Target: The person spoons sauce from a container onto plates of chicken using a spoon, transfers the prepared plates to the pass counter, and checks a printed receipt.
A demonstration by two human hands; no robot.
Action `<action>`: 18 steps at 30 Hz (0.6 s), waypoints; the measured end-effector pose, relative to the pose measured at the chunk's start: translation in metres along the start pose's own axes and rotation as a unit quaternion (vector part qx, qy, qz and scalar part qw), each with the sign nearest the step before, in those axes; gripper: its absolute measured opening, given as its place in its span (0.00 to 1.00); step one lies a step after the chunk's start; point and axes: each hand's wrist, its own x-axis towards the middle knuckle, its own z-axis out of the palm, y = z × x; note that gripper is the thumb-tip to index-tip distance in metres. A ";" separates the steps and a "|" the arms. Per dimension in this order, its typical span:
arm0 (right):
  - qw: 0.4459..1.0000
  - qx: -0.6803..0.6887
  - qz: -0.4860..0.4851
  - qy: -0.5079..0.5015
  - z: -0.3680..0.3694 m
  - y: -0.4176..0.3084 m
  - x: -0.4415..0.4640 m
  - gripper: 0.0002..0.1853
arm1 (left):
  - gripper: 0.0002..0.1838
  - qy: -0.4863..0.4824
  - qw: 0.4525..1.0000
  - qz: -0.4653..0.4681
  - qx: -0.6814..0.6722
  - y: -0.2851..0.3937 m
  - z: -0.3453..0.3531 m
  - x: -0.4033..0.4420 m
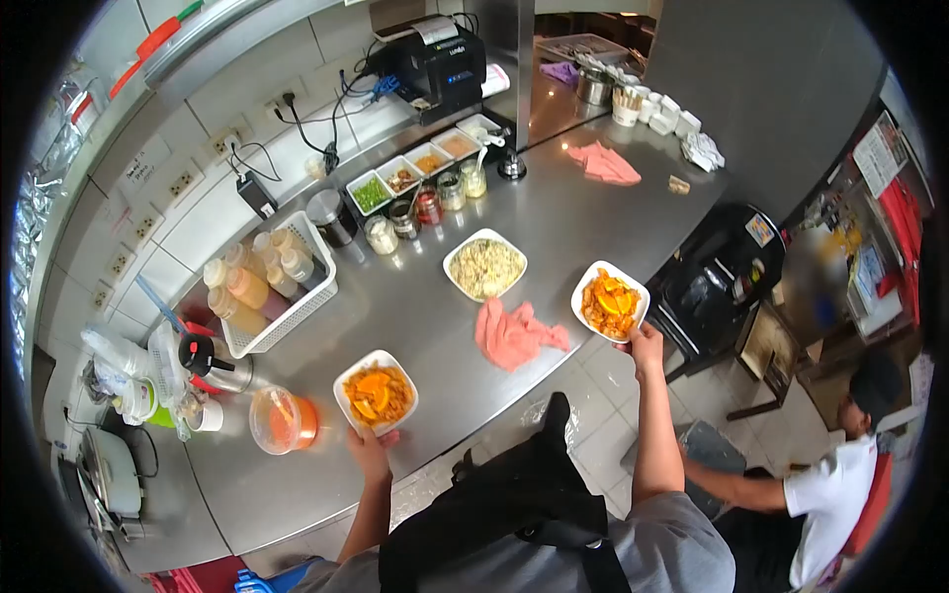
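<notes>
My left hand (pixel 370 457) grips the near rim of a white square bowl (pixel 343 407) over the steel counter. Orange-coloured food (pixel 393 400) with orange slices on top fills that bowl. Farther right, my right hand (pixel 646 350) holds a similar white bowl (pixel 634 288) by its lower corner, close to the counter's front edge. Its food (pixel 610 301) is also orange with a slice on top. Whether either bowl rests on the counter I cannot tell. A crumpled pink cloth (pixel 514 334) lies between the bowls, just below a white bowl of pale rice-like food (pixel 485 267).
A tub of orange liquid (pixel 284 420) stands left of my left hand. Behind are a white basket (pixel 297 312) of squeeze bottles, condiment jars (pixel 428 207) and topping trays (pixel 370 194). Another pink cloth (pixel 604 163) lies farther back. A person (pixel 825 494) sits at right beside a black chair (pixel 717 287).
</notes>
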 end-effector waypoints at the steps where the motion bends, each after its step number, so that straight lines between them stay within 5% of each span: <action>1: 1.000 0.000 -0.003 -0.009 -0.004 -0.003 0.014 0.16 | 0.18 -0.027 0.999 -0.026 0.014 -0.002 0.005 -0.008; 10: 0.999 0.005 -0.022 -0.044 -0.014 -0.027 0.167 0.15 | 0.20 -0.158 0.978 -0.128 0.051 0.037 0.190 -0.066; 18: 0.997 -0.011 -0.007 -0.080 -0.019 -0.057 0.244 0.16 | 0.25 -0.174 0.980 -0.082 0.059 0.027 0.344 -0.063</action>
